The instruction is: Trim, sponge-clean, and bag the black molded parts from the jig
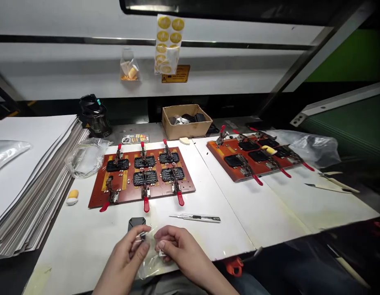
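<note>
The left hand (pixel 124 256) and right hand (pixel 180 250) together pinch clear plastic film (pixel 151 258), while black pieces (pixel 144 162) already sit on the fixture board (pixel 131 201).

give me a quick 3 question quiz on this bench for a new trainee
1. Multiple choice: what are the left hand and right hand holding?
A. a roll of tape
B. clear plastic film
C. a steel ruler

2. True or false: the utility knife lies inside the cardboard box.

3. Count: how many red-handled clamps line the front edge of the near board?

Key: 1. B; 2. False; 3. Three
</note>
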A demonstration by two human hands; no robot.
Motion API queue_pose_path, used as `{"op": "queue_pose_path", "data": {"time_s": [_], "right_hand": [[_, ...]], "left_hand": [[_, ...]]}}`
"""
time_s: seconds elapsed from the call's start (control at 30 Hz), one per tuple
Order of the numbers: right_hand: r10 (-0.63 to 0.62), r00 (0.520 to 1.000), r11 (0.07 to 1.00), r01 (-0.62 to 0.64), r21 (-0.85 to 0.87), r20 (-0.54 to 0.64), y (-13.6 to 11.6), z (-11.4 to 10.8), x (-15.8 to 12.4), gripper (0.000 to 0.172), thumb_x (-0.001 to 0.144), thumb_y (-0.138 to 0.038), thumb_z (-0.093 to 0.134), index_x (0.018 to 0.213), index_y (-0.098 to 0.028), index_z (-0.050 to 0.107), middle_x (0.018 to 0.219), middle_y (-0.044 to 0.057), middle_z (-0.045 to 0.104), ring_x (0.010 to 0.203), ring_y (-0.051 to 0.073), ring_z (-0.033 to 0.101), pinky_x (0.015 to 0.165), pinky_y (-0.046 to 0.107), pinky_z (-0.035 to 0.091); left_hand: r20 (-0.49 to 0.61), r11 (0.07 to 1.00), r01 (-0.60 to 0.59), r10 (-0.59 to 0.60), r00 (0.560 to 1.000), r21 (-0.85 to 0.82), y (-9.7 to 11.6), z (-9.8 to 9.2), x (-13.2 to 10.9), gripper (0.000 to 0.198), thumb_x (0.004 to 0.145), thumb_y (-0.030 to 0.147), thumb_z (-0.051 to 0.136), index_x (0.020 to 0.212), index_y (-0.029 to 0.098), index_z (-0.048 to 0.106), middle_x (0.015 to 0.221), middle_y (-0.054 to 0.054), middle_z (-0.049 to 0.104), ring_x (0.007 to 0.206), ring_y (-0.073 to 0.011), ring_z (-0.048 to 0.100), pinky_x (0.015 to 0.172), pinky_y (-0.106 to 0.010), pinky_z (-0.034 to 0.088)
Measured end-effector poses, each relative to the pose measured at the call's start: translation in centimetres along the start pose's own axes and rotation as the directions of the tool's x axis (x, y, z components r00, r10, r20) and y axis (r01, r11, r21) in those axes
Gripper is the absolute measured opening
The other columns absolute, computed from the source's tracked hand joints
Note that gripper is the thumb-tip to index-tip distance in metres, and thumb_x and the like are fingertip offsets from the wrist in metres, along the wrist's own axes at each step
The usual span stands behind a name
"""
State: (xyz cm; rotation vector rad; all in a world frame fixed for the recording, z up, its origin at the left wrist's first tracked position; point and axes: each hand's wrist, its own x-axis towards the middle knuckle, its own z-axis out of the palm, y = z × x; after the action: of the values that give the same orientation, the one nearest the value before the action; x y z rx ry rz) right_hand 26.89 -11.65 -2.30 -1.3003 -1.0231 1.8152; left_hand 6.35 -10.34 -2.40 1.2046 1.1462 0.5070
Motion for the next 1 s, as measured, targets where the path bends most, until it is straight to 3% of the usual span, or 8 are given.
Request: {"op": "queue_pose_path", "data": {"time_s": [0.2, 0.4, 0.67, 0.77, 0.83, 0.87, 0.9, 1.0], "right_hand": [[0.086, 0.996, 0.993, -0.086, 0.083, 0.0, 0.6, 0.1, 0.6, 0.04, 0.08, -0.045, 0.073, 0.098, -0.01, 0.075, 0.09, 0.011, 0.075, 0.071, 0.016, 0.065, 0.069, 0.029, 0.05], [0.031, 0.999, 0.998, -0.033, 0.062, 0.04, 0.8, 0.2, 1.2, 0.038, 0.081, -0.045, 0.075, 0.095, -0.01, 0.077, 0.078, 0.006, 0.071, 0.071, 0.015, 0.062, 0.068, 0.026, 0.046], [0.025, 1.0, 0.999, -0.026, 0.043, 0.016, 0.1, 0.6, 1.6, 0.031, 0.078, -0.04, 0.081, 0.087, -0.011, 0.073, 0.076, 0.003, 0.068, 0.071, 0.014, 0.059, 0.066, 0.023, 0.041], [-0.006, 1.0, 1.0, 0.007, 0.026, -0.028, 0.1, 1.0, 1.4, 0.03, 0.077, -0.039, 0.083, 0.081, -0.012, 0.071, 0.07, 0.0, 0.062, 0.067, 0.011, 0.052, 0.062, 0.021, 0.037], [-0.033, 0.997, 0.999, 0.035, 0.032, -0.065, 0.2, 1.4, 1.4, 0.027, 0.079, -0.037, 0.08, 0.081, -0.012, 0.069, 0.068, -0.002, 0.059, 0.066, 0.01, 0.05, 0.061, 0.021, 0.037], [-0.047, 0.996, 0.998, 0.05, 0.045, -0.074, 0.2, 1.8, 1.5, 0.025, 0.08, -0.036, 0.079, 0.082, -0.013, 0.069, 0.068, -0.002, 0.06, 0.066, 0.01, 0.051, 0.062, 0.021, 0.038], [-0.059, 0.996, 0.996, 0.064, 0.067, -0.073, 0.3, 2.1, 1.6, 0.024, 0.08, -0.035, 0.078, 0.082, -0.013, 0.068, 0.069, -0.001, 0.061, 0.066, 0.011, 0.051, 0.063, 0.021, 0.038], [-0.06, 0.998, 0.983, 0.061, 0.171, -0.014, 0.2, 3.1, 2.0, 0.03, 0.078, -0.039, 0.08, 0.08, -0.013, 0.065, 0.067, -0.001, 0.061, 0.063, 0.01, 0.052, 0.06, 0.02, 0.039]], "left_hand": [[-0.18, 0.962, -0.016, 0.068, 0.981, 0.271, 0.5, -1.6, -0.9, 0.046, 0.096, 0.058, 0.056, 0.125, 0.023, 0.059, 0.07, 0.005, 0.037, 0.066, -0.0148, 0.041, 0.064, -0.024, 0.036], [-0.228, 0.847, -0.279, 0.412, 0.882, 0.453, 1.4, -0.3, -2.8, 0.025, 0.099, 0.037, 0.059, 0.123, 0.035, 0.064, 0.086, 0.003, 0.06, 0.07, -0.0131, 0.051, 0.072, -0.023, 0.044], [-0.312, 0.793, -0.215, 0.451, 0.836, 0.57, 1.1, -0.9, -3.1, 0.031, 0.101, 0.036, 0.054, 0.132, 0.03, 0.058, 0.094, -0.001, 0.064, 0.079, -0.0158, 0.062, 0.073, -0.024, 0.049], [-0.304, 0.572, -0.172, 0.638, 0.707, 0.802, 1.0, -0.6, -3.5, 0.045, 0.1, 0.035, 0.057, 0.144, 0.028, 0.05, 0.123, -0.01, 0.061, 0.115, -0.0261, 0.06, 0.098, -0.038, 0.046], [-0.318, 0.489, -0.133, 0.726, 0.61, 0.862, 1.1, 0.3, -3.8, 0.034, 0.097, 0.034, 0.062, 0.131, 0.027, 0.059, 0.118, -0.01, 0.061, 0.114, -0.0278, 0.058, 0.099, -0.041, 0.043], [-0.358, 0.535, -0.126, 0.703, 0.614, 0.835, 1.2, 0.8, -4.0, 0.025, 0.096, 0.036, 0.064, 0.119, 0.026, 0.063, 0.107, -0.007, 0.063, 0.103, -0.0255, 0.06, 0.093, -0.038, 0.045], [-0.404, 0.628, -0.123, 0.625, 0.668, 0.768, 1.4, 1.2, -4.0, 0.019, 0.095, 0.038, 0.066, 0.108, 0.026, 0.063, 0.095, -0.004, 0.062, 0.09, -0.0222, 0.06, 0.084, -0.033, 0.046], [-0.334, 0.898, -0.063, 0.226, 0.915, 0.436, 1.8, 1.7, -3.5, 0.025, 0.094, 0.049, 0.063, 0.091, 0.024, 0.059, 0.08, 0.001, 0.062, 0.073, -0.0178, 0.058, 0.067, -0.026, 0.045]]}}
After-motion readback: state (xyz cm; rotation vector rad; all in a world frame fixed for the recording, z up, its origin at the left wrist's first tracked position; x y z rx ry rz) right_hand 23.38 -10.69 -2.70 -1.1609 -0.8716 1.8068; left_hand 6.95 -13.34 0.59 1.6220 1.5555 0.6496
